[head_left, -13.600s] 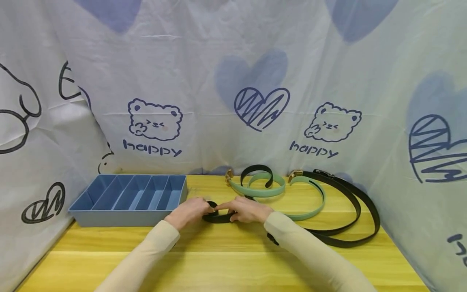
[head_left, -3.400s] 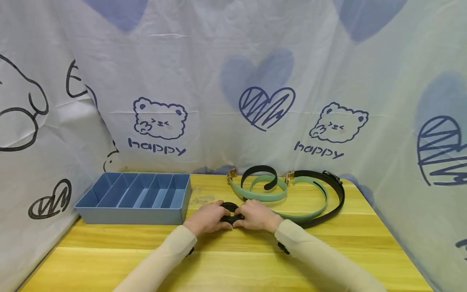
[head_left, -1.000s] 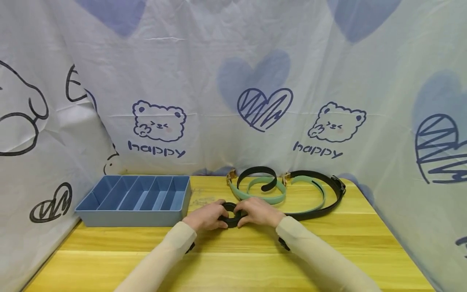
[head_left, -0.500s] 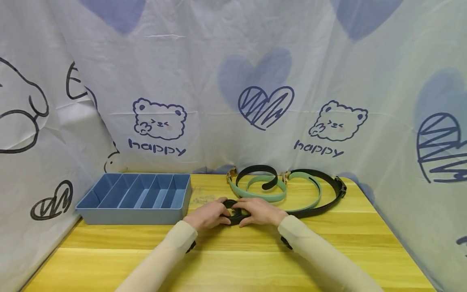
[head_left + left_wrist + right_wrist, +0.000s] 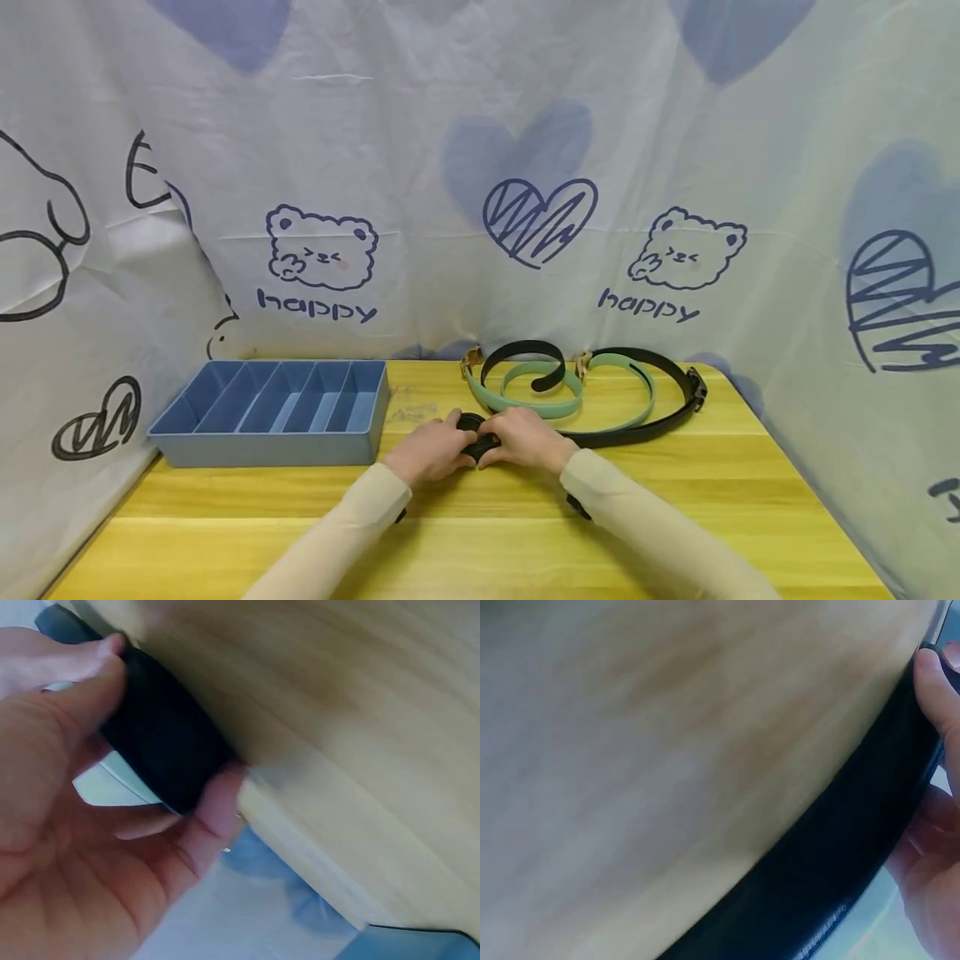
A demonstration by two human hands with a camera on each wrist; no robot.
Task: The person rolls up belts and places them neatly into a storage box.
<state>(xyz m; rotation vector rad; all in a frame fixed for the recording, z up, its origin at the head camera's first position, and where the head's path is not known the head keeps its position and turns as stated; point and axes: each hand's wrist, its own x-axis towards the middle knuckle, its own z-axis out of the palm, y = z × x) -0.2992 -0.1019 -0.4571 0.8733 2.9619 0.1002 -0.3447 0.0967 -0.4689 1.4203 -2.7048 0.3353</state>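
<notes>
Left hand (image 5: 427,450), right hand (image 5: 528,437) — both gripping a coiled black belt (image 5: 169,731), green belt (image 5: 553,410) behind

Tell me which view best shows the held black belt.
The head view, showing the black belt coiled between left hand and right hand. Left wrist shows only a close, cropped section; right wrist, one long strip.

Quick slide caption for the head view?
Left hand and right hand grip a partly coiled black belt beside a blue tray.

Black belt (image 5: 169,735), grey-blue tray (image 5: 266,451)
</notes>
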